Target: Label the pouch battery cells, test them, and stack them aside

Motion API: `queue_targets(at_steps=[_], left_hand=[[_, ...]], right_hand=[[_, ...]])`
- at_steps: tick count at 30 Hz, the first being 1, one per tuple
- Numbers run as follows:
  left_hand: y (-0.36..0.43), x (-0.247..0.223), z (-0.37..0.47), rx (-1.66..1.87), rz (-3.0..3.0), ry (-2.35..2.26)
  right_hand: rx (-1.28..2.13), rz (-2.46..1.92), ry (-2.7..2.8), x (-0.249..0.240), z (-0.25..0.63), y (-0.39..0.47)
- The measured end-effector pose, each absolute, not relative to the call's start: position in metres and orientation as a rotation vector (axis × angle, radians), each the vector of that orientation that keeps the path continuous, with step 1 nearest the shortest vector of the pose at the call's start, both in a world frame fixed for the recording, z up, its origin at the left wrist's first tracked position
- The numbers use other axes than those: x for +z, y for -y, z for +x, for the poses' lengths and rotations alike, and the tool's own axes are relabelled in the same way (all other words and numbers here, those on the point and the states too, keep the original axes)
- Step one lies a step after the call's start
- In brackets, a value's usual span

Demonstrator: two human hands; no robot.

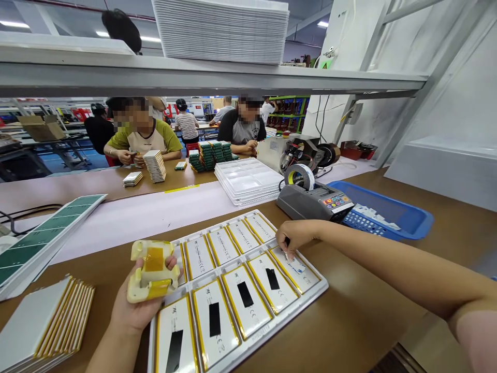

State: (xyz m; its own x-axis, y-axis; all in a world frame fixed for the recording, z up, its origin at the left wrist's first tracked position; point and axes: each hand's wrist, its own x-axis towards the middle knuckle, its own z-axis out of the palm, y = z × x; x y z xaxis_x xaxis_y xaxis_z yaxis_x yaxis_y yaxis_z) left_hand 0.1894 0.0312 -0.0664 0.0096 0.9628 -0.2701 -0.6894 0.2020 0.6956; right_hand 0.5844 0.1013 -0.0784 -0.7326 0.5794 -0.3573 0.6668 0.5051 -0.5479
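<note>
My left hand (134, 305) is wrapped round a cream plastic block (136, 291) with cut-outs and amber tape on it, held above the left edge of a white tray (274, 327). Flat white battery cells with yellow edges lie in the tray in two rows. At the near row's right end, my right hand (297, 234) pinches a white tape strip (297, 266) with blue marks, over a battery cell (306, 282). A dark bit shows between its fingers. Several other near-row cells carry a black tape piece (215, 319).
A tape dispenser (310, 202) and a blue basket (421, 220) with white scraps stand behind my right arm. Stacked cells (34, 321) lie at left, near a green-and-white tray (50, 233). White trays (248, 178) are stacked beyond. A shelf (217, 77) crosses overhead; co-workers sit opposite.
</note>
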Motion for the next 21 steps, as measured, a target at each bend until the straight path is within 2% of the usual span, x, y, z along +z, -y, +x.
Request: queue_targets(at_steps=[5,11,21], left_hand=[[-0.0302,-0.0643,0.1914,1.341,0.466,-0.804],[-0.0323,-0.0634,0.1927,1.326,0.457,-0.806],[-0.0314,-0.061,0.1917,1.321,0.471,-0.799]], right_hand=[[-1.13,1.03,-2.553,-0.0801,0.5844,-0.101],[-0.992,1.111,-2.676,-0.0734,0.5854,-0.1028],[-1.069,1.092,-2.609,-0.0776,0.5833,-0.0973]])
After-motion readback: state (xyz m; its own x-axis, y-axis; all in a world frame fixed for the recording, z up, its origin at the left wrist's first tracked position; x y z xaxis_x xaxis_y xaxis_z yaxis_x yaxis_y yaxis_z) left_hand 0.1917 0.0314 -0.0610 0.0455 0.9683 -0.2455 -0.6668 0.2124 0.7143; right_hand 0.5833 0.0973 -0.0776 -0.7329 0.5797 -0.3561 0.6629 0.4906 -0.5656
